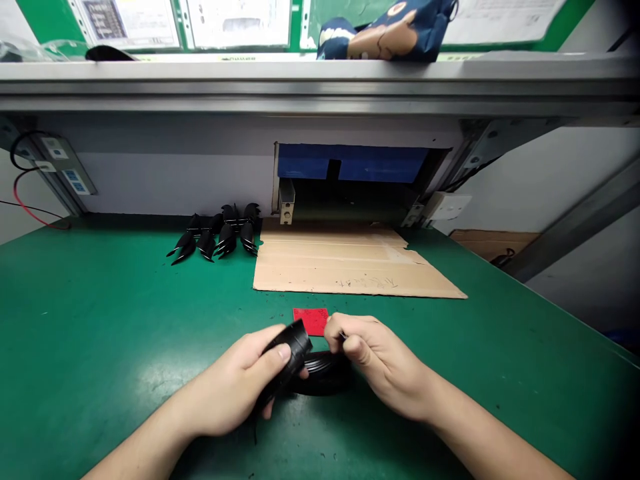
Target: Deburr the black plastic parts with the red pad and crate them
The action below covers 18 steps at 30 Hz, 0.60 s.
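My left hand (245,377) is wrapped round a black curved plastic piece (290,347), its thumb pressed on the side and its upper end tilted to the right. Between the hands lies a black coiled-looking bundle (325,372) with fine ridges, partly hidden by my right hand. My right hand (377,360) is closed in a pinch just above that bundle; a tiny dark tip shows at the fingers, too small to name. Behind the hands a red rectangular piece (311,321) lies flat on the green table.
Two clusters of glossy black curved parts (237,230) sit at the back, left of a flat cardboard sheet (345,267). An opening with a blue flap (380,163) is in the back panel. A metal-edged shelf (250,87) spans overhead, with a dark blue pouch (395,33) on it.
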Available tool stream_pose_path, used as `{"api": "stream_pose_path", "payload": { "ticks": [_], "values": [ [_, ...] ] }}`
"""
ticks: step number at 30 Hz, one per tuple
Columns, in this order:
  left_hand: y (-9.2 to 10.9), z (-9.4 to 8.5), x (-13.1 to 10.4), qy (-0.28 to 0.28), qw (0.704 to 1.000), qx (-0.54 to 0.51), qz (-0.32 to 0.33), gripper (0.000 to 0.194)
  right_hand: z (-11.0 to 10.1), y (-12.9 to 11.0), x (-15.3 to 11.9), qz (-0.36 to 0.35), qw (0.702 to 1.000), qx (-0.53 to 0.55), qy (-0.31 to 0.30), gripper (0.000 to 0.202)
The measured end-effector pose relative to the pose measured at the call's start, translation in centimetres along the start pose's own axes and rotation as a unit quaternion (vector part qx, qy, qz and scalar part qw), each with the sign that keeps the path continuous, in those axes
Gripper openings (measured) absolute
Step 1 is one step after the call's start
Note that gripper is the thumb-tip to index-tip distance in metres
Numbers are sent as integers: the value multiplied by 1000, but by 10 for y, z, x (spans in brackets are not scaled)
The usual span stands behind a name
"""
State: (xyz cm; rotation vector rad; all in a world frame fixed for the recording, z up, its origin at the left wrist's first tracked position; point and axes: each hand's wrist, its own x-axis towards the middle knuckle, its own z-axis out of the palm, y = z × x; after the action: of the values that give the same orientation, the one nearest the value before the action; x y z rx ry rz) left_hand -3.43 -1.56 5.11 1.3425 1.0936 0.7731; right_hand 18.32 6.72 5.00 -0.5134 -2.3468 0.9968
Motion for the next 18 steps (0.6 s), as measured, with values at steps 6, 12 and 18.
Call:
{"api": "stream_pose_path", "payload": {
  "ticks": [6,12,18],
  "values": [
    [-8,4,10,52,986,-158,20,31,15,7,5,-21,956,-290,32,63],
    [-10,7,10,71,979,-190,-10,27,24,14,6,-15,909,-414,54,73],
    [-11,5,10,94,988,-126,9,34,26,8,5,-11,876,-478,60,73]
  ]
}}
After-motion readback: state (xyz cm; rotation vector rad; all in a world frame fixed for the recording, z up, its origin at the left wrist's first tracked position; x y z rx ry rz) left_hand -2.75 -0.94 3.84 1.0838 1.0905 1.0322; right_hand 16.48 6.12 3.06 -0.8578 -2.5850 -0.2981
